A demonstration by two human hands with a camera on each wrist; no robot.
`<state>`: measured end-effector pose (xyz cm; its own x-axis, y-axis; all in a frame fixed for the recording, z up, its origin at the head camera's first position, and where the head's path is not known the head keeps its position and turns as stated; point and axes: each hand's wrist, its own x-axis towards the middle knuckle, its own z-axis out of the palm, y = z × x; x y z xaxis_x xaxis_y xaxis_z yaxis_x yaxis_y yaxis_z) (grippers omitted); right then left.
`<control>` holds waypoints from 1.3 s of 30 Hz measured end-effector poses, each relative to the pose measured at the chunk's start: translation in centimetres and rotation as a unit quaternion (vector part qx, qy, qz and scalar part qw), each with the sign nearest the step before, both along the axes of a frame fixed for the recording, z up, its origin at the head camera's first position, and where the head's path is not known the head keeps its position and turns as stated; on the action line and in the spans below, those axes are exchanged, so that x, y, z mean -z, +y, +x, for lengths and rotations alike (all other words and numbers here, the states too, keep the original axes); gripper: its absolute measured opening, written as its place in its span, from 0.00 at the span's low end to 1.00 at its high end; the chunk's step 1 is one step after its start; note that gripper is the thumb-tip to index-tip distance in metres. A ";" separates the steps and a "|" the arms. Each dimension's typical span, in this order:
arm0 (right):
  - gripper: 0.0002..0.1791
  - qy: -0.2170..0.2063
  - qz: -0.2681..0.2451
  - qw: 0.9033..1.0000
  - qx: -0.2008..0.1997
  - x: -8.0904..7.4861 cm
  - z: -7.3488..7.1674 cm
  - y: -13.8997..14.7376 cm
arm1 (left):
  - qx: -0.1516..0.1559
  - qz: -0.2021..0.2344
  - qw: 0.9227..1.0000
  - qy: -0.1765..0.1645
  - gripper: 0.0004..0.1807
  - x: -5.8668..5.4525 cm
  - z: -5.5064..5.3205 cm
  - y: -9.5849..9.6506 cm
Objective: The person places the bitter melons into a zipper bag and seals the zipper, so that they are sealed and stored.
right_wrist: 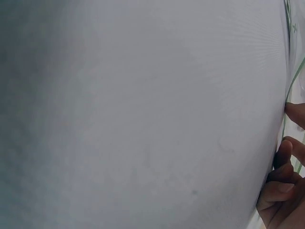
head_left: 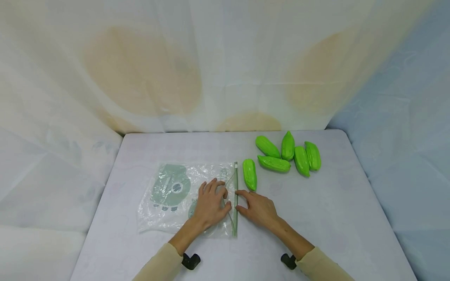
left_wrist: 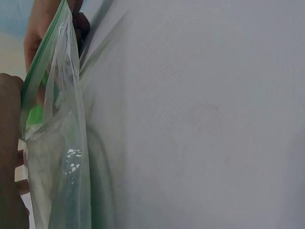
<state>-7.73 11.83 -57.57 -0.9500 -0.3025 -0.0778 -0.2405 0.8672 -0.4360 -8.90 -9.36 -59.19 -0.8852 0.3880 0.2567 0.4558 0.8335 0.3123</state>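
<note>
A clear zip bag (head_left: 207, 169) with a pale green cartoon print lies flat at mid-table, its green-edged mouth (head_left: 236, 175) facing right. Over the bag, my left hand (head_left: 211, 201) pinches the upper lip between thumb and fingers and draws it leftward, so the lip bows away from the lower edge. In the left wrist view the green strip (left_wrist: 40, 71) stands raised, with a gap behind it. My right hand (head_left: 258, 208) holds the lower green edge with thumb and index finger, its other fingers curled under, as the right wrist view shows (right_wrist: 283, 191).
One green bumpy vegetable, like a bitter melon (head_left: 250, 174), lies just right of the bag mouth. Several more green ones (head_left: 274, 164) are grouped behind it at the back right. Patterned curtains (head_left: 225, 70) surround the white table (head_left: 316, 214) at the back and sides.
</note>
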 end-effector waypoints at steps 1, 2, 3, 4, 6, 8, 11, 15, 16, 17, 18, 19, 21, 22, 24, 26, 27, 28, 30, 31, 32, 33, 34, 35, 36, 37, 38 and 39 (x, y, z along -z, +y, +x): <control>0.28 0.000 -0.001 1.000 0.000 0.0 0.0 0.0 | 0.001 0.000 1.000 0.006 0.09 0.0 -0.1 0.0; 0.28 0.000 -0.001 1.000 0.001 0.0 0.0 0.0 | 0.003 0.000 1.000 0.011 0.09 0.0 -0.1 -0.1; 0.28 0.001 -0.002 1.000 0.001 0.0 0.0 0.0 | 0.004 0.000 1.000 0.016 0.08 -0.1 -0.2 -0.1; 0.28 0.000 -0.002 1.000 0.001 0.0 0.0 0.0 | 0.004 0.000 1.000 0.020 0.08 -0.1 -0.2 -0.1; 0.28 0.001 -0.002 1.000 0.000 0.0 -0.1 0.0 | 0.005 0.003 1.000 0.026 0.08 -0.3 -0.3 -0.2; 0.28 0.001 -0.001 1.000 -0.001 0.0 -0.1 0.0 | 0.005 0.010 1.000 0.028 0.08 -0.4 -0.4 -0.3; 0.28 0.001 0.000 1.000 -0.002 -0.1 -0.1 0.0 | 0.006 0.025 0.999 0.027 0.08 -0.7 -0.5 -0.4; 0.28 0.005 0.005 1.000 -0.002 0.0 -0.1 0.0 | 0.009 0.038 0.999 0.025 0.11 -0.9 -0.6 -0.7; 0.28 0.005 0.006 1.000 -0.002 0.0 -0.1 0.0 | 0.010 0.041 0.999 0.023 0.11 -0.9 -0.6 -0.7; 0.28 0.005 0.007 1.000 -0.002 0.0 -0.1 0.0 | 0.011 0.044 0.999 0.020 0.12 -0.9 -0.6 -0.8; 0.28 0.004 0.007 1.000 -0.001 0.0 -0.1 0.0 | 0.012 0.050 0.999 0.014 0.13 -0.9 -0.6 -0.9; 0.28 0.004 0.007 1.000 -0.001 0.0 -0.1 0.0 | 0.013 0.055 0.998 0.008 0.13 -0.9 -0.7 -0.9; 0.28 0.003 0.005 1.000 0.000 0.0 -0.2 -0.1 | 0.013 0.066 0.998 -0.002 0.15 -0.8 -0.7 -1.1; 0.28 0.003 0.004 1.000 0.000 0.0 -0.2 -0.1 | 0.014 0.071 0.997 -0.008 0.15 -0.7 -0.7 -1.2; 0.28 0.004 0.002 1.000 0.000 0.0 -0.1 -0.1 | 0.015 0.081 0.996 -0.014 0.16 -0.7 -0.7 -1.4; 0.28 0.005 0.002 1.000 -0.001 0.0 -0.1 0.0 | 0.017 0.090 0.996 -0.010 0.16 -0.7 -0.7 -1.6; 0.28 0.005 0.003 1.000 -0.002 0.1 -0.1 0.0 | 0.017 0.094 0.995 -0.007 0.16 -0.7 -0.7 -1.7; 0.28 0.006 0.003 1.000 -0.002 0.1 -0.1 0.0 | 0.017 0.100 0.995 -0.002 0.16 -0.8 -0.7 -1.8; 0.28 0.005 0.004 1.000 -0.002 0.1 -0.1 0.0 | 0.018 0.110 0.994 0.011 0.16 -1.0 -0.7 -2.0; 0.28 0.005 0.004 1.000 -0.003 0.2 -0.1 0.0 | 0.019 0.114 0.993 0.018 0.16 -1.2 -0.7 -2.0; 0.28 0.004 0.004 1.000 -0.003 0.2 0.0 0.0 | 0.019 0.116 0.993 0.024 0.16 -1.3 -0.7 -2.1; 0.28 0.004 0.004 1.000 -0.003 0.2 0.0 0.0 | 0.020 0.119 0.992 0.029 0.16 -1.4 -0.7 -2.1; 0.28 0.004 0.004 1.000 -0.003 0.2 0.0 0.0 | 0.020 0.121 0.992 0.033 0.16 -1.5 -0.7 -2.2; 0.28 0.004 0.003 1.000 -0.004 0.2 0.0 0.0 | 0.019 0.121 0.992 0.035 0.16 -1.6 -0.8 -2.2; 0.28 0.004 0.003 1.000 -0.004 0.2 -0.1 0.0 | 0.018 0.121 0.992 0.037 0.16 -1.7 -0.8 -2.3; 0.28 0.003 0.003 1.000 -0.004 0.2 -0.1 0.0 | 0.017 0.121 0.992 0.037 0.16 -1.7 -0.8 -2.3; 0.28 0.003 0.003 1.000 -0.004 0.2 -0.1 0.0 | 0.015 0.121 0.992 0.036 0.16 -1.8 -0.9 -2.4; 0.28 0.003 0.003 1.000 -0.003 0.2 0.0 0.0 | 0.014 0.122 0.992 0.034 0.16 -1.8 -0.9 -2.4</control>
<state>-7.77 11.84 -57.77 -0.9483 -0.3084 -0.0744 -0.2486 0.8680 -0.4297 -9.78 -11.80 -57.35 -0.8525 0.3307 0.4048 0.5043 0.7238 0.4710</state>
